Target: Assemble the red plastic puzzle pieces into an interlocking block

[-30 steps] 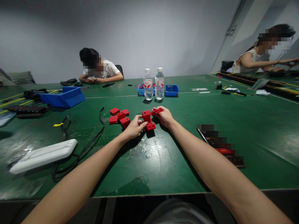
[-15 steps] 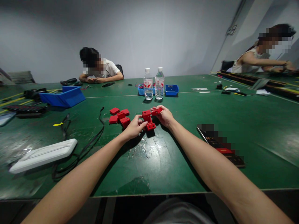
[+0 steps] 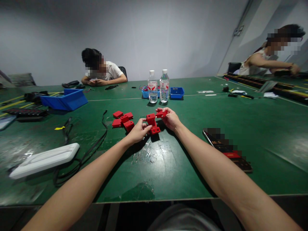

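Observation:
My left hand (image 3: 140, 130) pinches a stack of joined red blocks (image 3: 151, 119) with small round holes, held just above the green table. To its right, my right hand (image 3: 170, 119) grips a smaller red block piece (image 3: 159, 114) between thumb and fingers. A narrow gap seems to separate the two pieces, though I cannot tell whether they touch. Left of my left hand lies a cluster of several loose red blocks (image 3: 124, 119) on the table.
Two water bottles (image 3: 153, 91) stand beyond my hands, with a small blue tray (image 3: 177, 93) beside them. A larger blue bin (image 3: 67, 100), a black cable (image 3: 96, 146) and a white oblong device (image 3: 48, 160) are leftward. A phone (image 3: 226, 150) lies rightward. Two people sit around the table.
The small red piece in my right hand has turned and shifted slightly. My left hand and its red blocks stay in place.

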Demonstrator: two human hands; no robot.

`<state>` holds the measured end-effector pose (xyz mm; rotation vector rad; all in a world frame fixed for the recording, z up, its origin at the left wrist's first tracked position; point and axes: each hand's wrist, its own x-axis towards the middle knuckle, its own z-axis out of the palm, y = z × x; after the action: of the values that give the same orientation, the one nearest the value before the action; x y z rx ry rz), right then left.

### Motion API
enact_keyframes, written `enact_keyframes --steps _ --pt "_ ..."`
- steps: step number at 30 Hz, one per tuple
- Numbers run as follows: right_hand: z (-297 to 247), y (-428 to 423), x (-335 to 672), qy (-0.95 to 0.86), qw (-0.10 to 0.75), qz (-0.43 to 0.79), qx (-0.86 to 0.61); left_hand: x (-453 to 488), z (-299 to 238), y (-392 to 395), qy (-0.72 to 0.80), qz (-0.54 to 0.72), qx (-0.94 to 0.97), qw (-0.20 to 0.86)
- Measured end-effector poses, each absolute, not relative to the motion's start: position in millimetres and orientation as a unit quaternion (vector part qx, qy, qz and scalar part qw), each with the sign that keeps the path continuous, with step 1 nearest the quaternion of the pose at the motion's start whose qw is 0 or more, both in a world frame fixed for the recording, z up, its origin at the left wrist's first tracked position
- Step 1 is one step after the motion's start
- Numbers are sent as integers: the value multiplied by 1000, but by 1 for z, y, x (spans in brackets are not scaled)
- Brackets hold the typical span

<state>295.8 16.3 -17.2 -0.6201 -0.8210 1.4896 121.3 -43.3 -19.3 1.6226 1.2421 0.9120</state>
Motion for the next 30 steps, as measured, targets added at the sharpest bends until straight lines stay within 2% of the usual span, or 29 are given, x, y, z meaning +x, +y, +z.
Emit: enact_keyframes --steps 10,20,30 --pt "-7 20 300 -207 614 695 -310 120 -23 -41 494 372 656 433" --pt "-9 18 302 -229 573 722 -312 123 -17 -44 508 369 644 437" --pt "-11 17 298 -283 573 704 -308 123 -19 -43 509 400 608 460"
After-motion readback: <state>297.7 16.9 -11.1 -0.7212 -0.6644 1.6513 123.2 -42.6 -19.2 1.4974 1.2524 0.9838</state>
